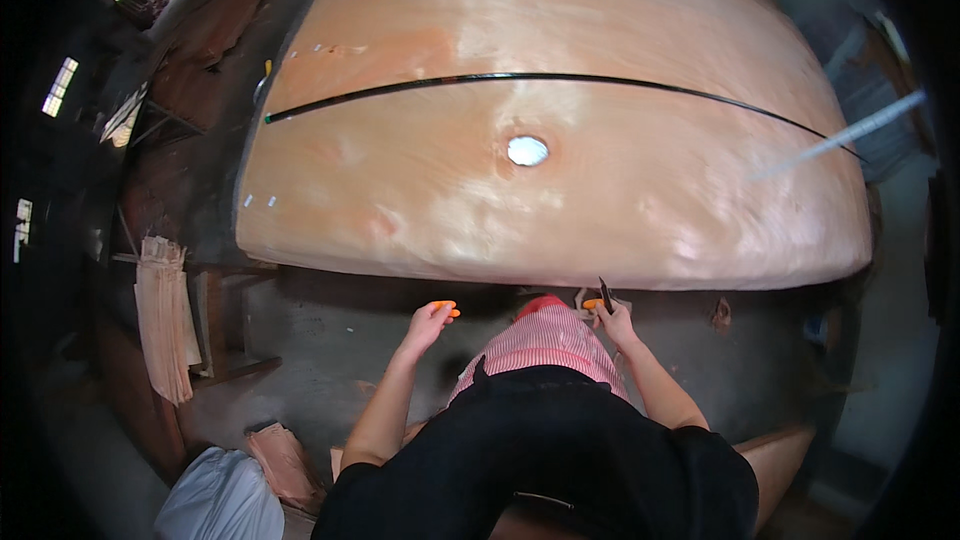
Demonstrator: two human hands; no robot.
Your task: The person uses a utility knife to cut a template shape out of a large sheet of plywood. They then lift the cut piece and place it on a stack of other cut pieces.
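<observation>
A large sheet of pale orange-tan wood veneer (420, 170) covers the broad worktop in front of me. Across it runs a long thin black straightedge (520, 76). Nearer to me is a bright whitish oval (527, 150), a hole or patch in the veneer. My left hand (432, 324), with orange finger covers, hovers short of the front edge, its fingers drawn together; whether anything small is between them is hidden. My right hand (612, 320), also with an orange finger cover, grips a slim dark knife (605, 294) pointing up toward the edge.
Small white tape pieces (260, 201) stick to the sheet's left side. Left of me, a bundle of veneer strips (163, 320) leans by a wooden frame. A white sack (222, 496) lies at lower left. A pale translucent bar (850, 135) crosses the right side.
</observation>
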